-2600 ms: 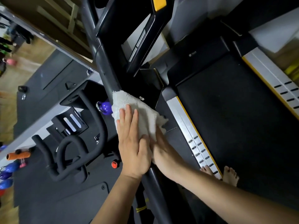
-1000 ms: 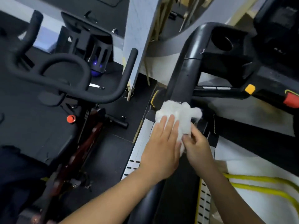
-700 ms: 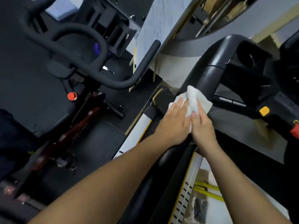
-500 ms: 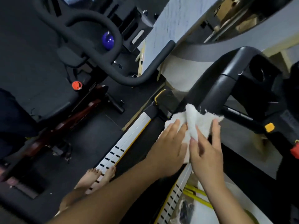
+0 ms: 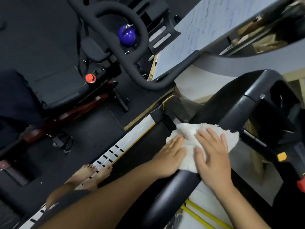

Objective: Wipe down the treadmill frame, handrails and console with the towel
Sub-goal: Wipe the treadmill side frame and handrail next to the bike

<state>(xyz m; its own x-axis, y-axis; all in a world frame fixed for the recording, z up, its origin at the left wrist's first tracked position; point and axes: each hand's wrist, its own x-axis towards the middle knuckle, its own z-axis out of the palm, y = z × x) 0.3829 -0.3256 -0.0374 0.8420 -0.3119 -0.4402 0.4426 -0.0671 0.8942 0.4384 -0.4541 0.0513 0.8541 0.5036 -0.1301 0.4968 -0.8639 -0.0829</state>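
A white towel (image 5: 189, 134) is draped over the thick black handrail (image 5: 234, 113) of the treadmill, which runs from lower centre up to a bend at the right. My left hand (image 5: 171, 156) lies flat on the towel's left side with its fingers straight. My right hand (image 5: 212, 154) presses on the towel's right side, fingers spread and straight. Part of the console (image 5: 287, 123) shows dark at the right edge, with a yellow button (image 5: 281, 157) and a red piece (image 5: 301, 183) below it.
An exercise bike with black handlebars (image 5: 132, 47) and a red knob (image 5: 90, 78) stands to the left on dark floor mats. A purple kettlebell (image 5: 127, 34) sits beyond it. The treadmill's grey side rail (image 5: 132, 141) runs diagonally, my bare feet (image 5: 92, 172) on it.
Both hands have spread flat on the towel and slid it along the handrail. The right hand went from pinching the towel's edge to pressing on top. The view has tilted down.
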